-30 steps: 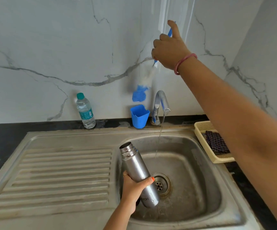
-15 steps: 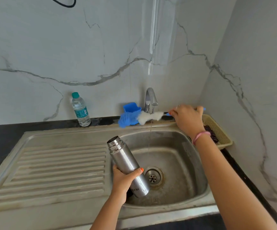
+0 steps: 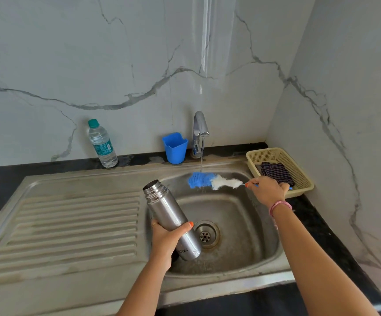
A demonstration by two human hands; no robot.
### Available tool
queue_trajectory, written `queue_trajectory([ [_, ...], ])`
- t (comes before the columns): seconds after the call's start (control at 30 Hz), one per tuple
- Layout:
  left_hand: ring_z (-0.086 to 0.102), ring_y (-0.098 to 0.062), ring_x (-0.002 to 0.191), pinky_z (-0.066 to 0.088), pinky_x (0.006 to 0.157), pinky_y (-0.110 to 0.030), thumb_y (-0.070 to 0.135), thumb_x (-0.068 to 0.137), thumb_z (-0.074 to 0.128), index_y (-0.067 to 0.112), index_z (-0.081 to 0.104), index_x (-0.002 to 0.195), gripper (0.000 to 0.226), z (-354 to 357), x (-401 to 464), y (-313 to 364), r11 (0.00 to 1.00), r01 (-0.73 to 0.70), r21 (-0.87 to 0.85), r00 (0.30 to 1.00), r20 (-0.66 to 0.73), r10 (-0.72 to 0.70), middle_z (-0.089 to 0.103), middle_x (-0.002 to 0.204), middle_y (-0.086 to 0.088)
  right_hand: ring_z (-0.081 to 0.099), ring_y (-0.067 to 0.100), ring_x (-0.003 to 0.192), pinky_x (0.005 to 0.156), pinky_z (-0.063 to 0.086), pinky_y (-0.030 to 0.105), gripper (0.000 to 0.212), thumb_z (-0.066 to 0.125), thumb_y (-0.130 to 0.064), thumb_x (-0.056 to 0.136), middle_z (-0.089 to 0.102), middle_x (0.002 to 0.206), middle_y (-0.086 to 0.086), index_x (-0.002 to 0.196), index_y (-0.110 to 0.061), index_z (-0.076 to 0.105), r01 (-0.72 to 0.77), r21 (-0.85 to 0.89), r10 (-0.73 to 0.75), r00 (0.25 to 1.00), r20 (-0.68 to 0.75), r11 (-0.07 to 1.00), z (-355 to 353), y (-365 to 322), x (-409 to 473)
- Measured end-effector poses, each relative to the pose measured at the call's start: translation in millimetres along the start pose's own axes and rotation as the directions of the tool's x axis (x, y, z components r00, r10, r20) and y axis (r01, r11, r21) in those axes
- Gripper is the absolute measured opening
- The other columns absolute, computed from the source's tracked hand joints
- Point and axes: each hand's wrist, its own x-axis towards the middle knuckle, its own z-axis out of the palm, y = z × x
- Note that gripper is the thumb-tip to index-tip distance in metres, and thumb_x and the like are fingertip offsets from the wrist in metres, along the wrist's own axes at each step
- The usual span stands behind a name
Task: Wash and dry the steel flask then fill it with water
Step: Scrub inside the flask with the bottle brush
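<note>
Left hand (image 3: 165,241) grips the open steel flask (image 3: 170,218), tilted over the sink (image 3: 242,229). Right hand (image 3: 267,189) pinches the bottle brush (image 3: 214,181), its blue tip under the tap (image 3: 200,131) stream.

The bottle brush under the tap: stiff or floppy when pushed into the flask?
The bottle brush stays straight though the right hand holds only its handle end, so the stem is probably fairly stiff. Its fluffy blue and white head looks soft and should squash through the steel flask mouth.

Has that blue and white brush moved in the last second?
Yes. The brush, held in the right hand, has come down from high on the wall to lie under the tap, its blue tip in the running water.
</note>
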Motion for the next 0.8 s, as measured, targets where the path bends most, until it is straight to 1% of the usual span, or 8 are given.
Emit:
queue_trajectory([
  [0.17,0.066,-0.023,0.097,0.055,0.087,-0.045,0.007,0.062,0.092,0.015,0.045,0.123,0.077,2,4,-5,1.000,0.009,0.012,1.000,0.003,-0.009,0.065,0.110,-0.008,0.053,0.016,0.095,0.095,0.021,0.042,0.017,0.058,-0.041,0.095,0.067,0.101,-0.010,0.098,-0.033,0.073,0.047,0.042,-0.046,0.998,-0.043,0.998,-4,19,3],
  [0.33,0.065,-0.019,0.098,0.053,0.086,-0.041,0.010,0.064,0.092,0.016,0.043,0.127,0.080,5,8,-8,0.999,-0.005,0.042,1.000,0.004,0.005,0.064,0.111,-0.005,0.048,0.012,0.091,0.099,0.020,0.043,0.015,0.058,-0.042,0.095,0.063,0.094,-0.014,0.098,-0.035,0.071,0.070,0.058,-0.067,0.997,-0.045,0.996,-9,36,4],
  [0.47,0.065,-0.017,0.094,0.051,0.079,-0.033,0.009,0.064,0.091,0.017,0.044,0.123,0.076,6,15,-6,0.991,-0.053,0.123,0.999,-0.005,0.054,0.065,0.108,-0.004,0.050,0.012,0.093,0.107,0.017,0.046,0.019,0.050,-0.041,0.099,0.065,0.100,-0.014,0.099,-0.037,0.068,0.047,0.009,-0.047,0.997,0.061,0.999,-16,44,-1],
  [0.57,0.064,-0.016,0.092,0.049,0.077,-0.034,0.011,0.062,0.092,0.018,0.044,0.123,0.077,5,26,-2,0.965,-0.090,0.245,0.995,-0.010,0.096,0.064,0.106,-0.002,0.059,0.016,0.105,0.112,0.017,0.049,0.029,0.040,-0.042,0.102,0.059,0.099,-0.016,0.106,-0.036,0.068,0.099,-0.068,-0.087,0.984,0.157,0.993,-19,49,-7],
  [0.6,0.064,-0.016,0.091,0.049,0.079,-0.034,0.012,0.062,0.092,0.018,0.044,0.124,0.079,4,30,0,0.951,-0.100,0.293,0.994,-0.005,0.107,0.064,0.107,-0.002,0.060,0.016,0.105,0.109,0.023,0.047,0.031,0.037,-0.044,0.103,0.061,0.100,-0.015,0.104,-0.036,0.068,0.112,-0.083,-0.096,0.980,0.176,0.990,-19,53,-8],
  [0.67,0.063,-0.019,0.092,0.049,0.082,-0.036,0.014,0.061,0.092,0.016,0.043,0.128,0.083,4,40,4,0.915,-0.124,0.384,0.992,0.015,0.128,0.063,0.110,-0.003,0.062,0.017,0.092,0.091,0.039,0.040,0.040,0.033,-0.051,0.102,0.067,0.095,-0.008,0.092,-0.031,0.066,0.129,-0.093,-0.108,0.974,0.199,0.987,-21,61,-7],
  [0.73,0.062,-0.022,0.098,0.048,0.084,-0.034,0.015,0.062,0.092,0.015,0.040,0.136,0.090,6,48,9,0.882,-0.150,0.447,0.988,0.047,0.145,0.061,0.113,-0.002,0.059,0.015,0.075,0.071,0.041,0.034,0.047,0.031,-0.053,0.101,0.064,0.081,-0.004,0.083,-0.024,0.064,0.139,-0.089,-0.118,0.971,0.208,0.986,-27,67,-5],
  [0.8,0.058,-0.020,0.101,0.045,0.087,-0.032,0.012,0.064,0.091,0.013,0.035,0.143,0.097,10,55,14,0.851,-0.178,0.493,0.984,0.076,0.162,0.055,0.115,0.002,0.054,0.014,0.065,0.065,0.041,0.032,0.046,0.035,-0.050,0.102,0.059,0.071,-0.004,0.073,-0.023,0.059,0.159,-0.039,-0.146,0.963,0.227,0.987,-36,71,-6],
])
